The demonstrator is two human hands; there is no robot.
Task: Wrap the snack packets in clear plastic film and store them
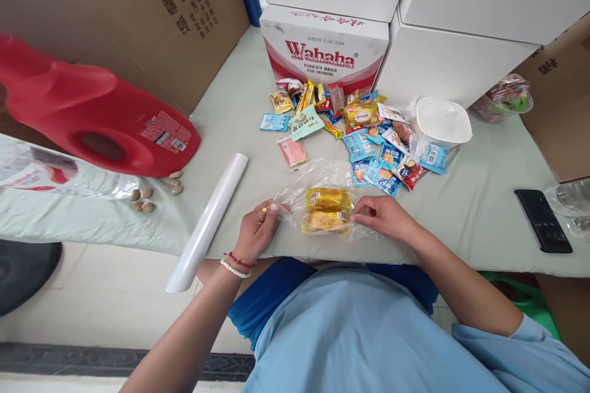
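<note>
Two yellow snack packets (328, 199) lie side by side on a sheet of clear plastic film (318, 172) near the table's front edge. My left hand (259, 230) pinches the film's left side, a short way from the packets. At the right edge of the packets, my right hand (380, 216) has its fingers closed on the film. Left of my left hand rests a white roll (209, 221), slanted and jutting past the table edge. A pink packet (293, 152) lies just behind the film.
Many wrapped snacks (362, 115) are heaped in front of a Wahaha carton (325, 49). A white bowl (445, 123) stands right of them. A red jug (106, 116) and a plastic bottle (69, 175) are at left, a black phone (544, 221) at far right.
</note>
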